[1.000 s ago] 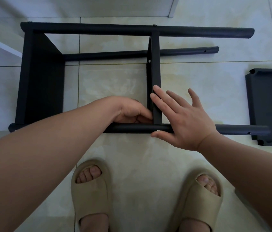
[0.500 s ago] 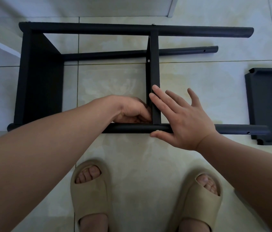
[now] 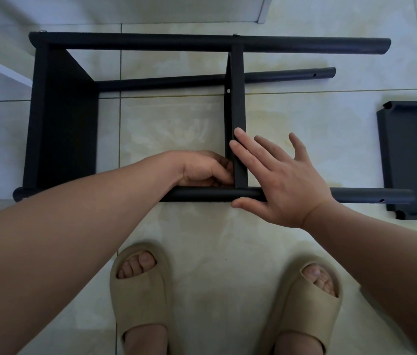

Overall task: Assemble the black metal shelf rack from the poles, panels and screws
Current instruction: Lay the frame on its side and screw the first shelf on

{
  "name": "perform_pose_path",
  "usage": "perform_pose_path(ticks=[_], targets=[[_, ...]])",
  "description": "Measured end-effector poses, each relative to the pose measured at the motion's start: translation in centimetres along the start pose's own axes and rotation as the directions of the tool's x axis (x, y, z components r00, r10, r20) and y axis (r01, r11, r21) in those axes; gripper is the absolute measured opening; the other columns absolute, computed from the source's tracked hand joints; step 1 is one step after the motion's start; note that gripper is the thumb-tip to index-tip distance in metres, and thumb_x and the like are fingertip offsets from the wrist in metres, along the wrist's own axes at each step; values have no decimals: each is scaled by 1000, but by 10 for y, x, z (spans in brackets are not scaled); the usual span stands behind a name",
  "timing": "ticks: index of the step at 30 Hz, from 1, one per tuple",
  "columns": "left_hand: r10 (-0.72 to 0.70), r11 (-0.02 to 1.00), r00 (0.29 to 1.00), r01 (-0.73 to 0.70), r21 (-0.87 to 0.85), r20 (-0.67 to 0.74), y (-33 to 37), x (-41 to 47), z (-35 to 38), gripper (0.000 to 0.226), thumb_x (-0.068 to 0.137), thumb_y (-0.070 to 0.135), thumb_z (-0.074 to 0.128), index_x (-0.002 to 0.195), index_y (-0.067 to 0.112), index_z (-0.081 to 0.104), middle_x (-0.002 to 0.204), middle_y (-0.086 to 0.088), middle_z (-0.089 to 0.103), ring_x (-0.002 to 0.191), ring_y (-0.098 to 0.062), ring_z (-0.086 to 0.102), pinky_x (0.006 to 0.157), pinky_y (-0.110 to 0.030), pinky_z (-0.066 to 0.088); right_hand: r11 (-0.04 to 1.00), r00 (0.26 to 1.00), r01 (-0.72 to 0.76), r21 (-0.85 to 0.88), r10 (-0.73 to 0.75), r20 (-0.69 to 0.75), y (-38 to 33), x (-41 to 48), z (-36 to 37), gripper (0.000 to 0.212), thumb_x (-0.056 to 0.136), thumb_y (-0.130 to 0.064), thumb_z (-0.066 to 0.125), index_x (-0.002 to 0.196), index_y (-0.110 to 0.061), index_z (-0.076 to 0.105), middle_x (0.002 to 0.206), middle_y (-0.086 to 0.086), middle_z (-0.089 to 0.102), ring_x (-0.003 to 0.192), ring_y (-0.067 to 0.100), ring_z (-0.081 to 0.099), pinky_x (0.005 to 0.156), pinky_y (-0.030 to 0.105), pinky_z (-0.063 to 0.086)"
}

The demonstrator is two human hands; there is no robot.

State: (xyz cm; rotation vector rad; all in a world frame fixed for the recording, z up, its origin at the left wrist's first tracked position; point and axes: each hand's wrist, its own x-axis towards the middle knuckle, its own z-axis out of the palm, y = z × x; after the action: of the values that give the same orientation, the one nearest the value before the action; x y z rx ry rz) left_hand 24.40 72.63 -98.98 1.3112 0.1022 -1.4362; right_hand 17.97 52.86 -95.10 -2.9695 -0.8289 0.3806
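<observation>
Half-built black rack [image 3: 176,42] lies on side on tiled floor [image 3: 176,124], matte poles joined by end panel [image 3: 66,119] and middle panel [image 3: 238,103]. Right hand [image 3: 284,180], fingers straight, presses middle panel, thumb by screw [image 3: 241,198] on near pole [image 3: 369,196]. Left hand [image 3: 202,170] curls at panel-pole corner; what it holds, unclear.

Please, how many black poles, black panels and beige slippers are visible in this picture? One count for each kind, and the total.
Black poles: 3 (far pole, middle pole, near pole)
Black panels: 3 (left panel, centre panel, loose panel)
Beige slippers: 2 (left slipper, right slipper)
Total: 8
</observation>
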Motion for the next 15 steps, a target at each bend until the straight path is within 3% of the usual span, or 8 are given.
perform_pose_path(ticks=[4, 8, 11, 15], targets=[[-21, 999, 996, 23, -26, 83, 0, -2, 1, 24, 89, 0, 49, 83, 10, 70, 73, -4, 71, 67, -14, 70, 62, -23, 55, 1000, 1000, 2, 4, -2, -3, 0, 0, 0, 95, 89, -83, 26, 163, -24, 16, 170, -8, 6, 147, 30, 38, 115, 70, 22], [-37, 995, 998, 31, 98, 55, 2, -6, 2, 29, 81, 10, 56, 63, 20, 77, 67, 0, 71, 62, -11, 68, 58, -19, 51, 1000, 1000, -3, 10, 3, -1, 0, 0, 0, 95, 89, -83, 26, 163, -25, 16, 170, -8, 6, 146, 30, 39, 114, 70, 22], [-21, 994, 1000, 21, 103, 1, 2, -5, 0, 33, 88, -1, 55, 68, 15, 77, 72, -5, 72, 65, -14, 70, 60, -21, 53, 1000, 1000, -3, 4, 3, 0, 0, 0, -1, 95, 89, -83, 26, 163, -24, 18, 170, -8, 7, 147, 30, 39, 114, 69, 22], [11, 998, 999, -9, 66, -41, 1, -3, 0, 21, 90, -8, 52, 84, 5, 67, 71, -8, 70, 64, -17, 70, 60, -24, 55, 1000, 1000, 3, -8, -3, 3, -1, 1, -2, 95, 89, -83, 25, 162, -22, 21, 170, -7, 10, 148, 30, 36, 114, 70, 23]])
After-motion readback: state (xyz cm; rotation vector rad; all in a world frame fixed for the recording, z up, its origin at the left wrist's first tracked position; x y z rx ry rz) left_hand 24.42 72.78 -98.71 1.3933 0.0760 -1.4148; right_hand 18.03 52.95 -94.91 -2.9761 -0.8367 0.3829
